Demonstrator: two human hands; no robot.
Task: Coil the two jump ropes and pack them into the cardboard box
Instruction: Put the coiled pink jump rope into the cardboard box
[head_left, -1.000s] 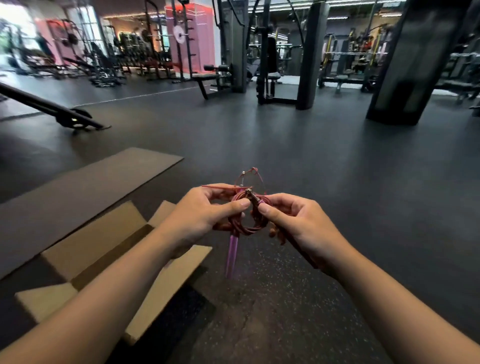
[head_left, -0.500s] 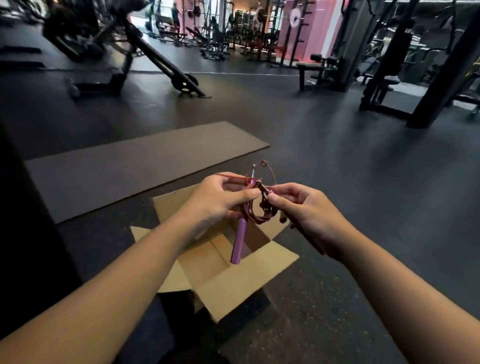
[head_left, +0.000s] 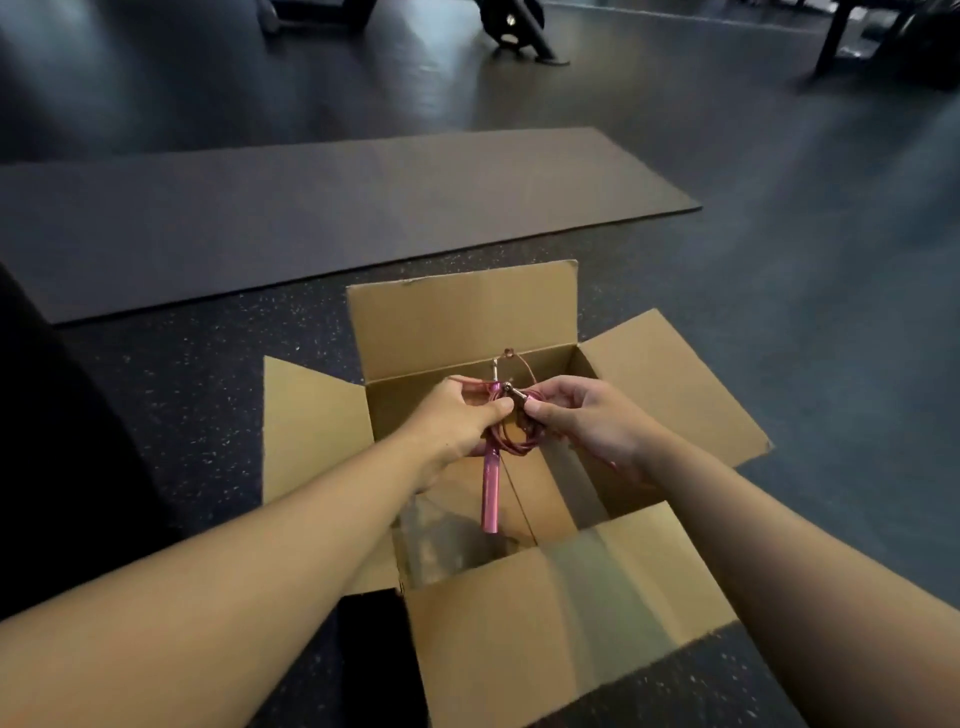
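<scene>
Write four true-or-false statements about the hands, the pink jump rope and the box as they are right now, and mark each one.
1. Both hands hold the coiled pink jump rope above the open cardboard box. True.
2. A pink handle hangs down from the coil. True.
3. The box flaps are folded shut. False: all four flaps stand open.
4. The left hand rests on the dark floor mat. False: it grips the coil, and the right hand pinches a metal-tipped end of the rope.
</scene>
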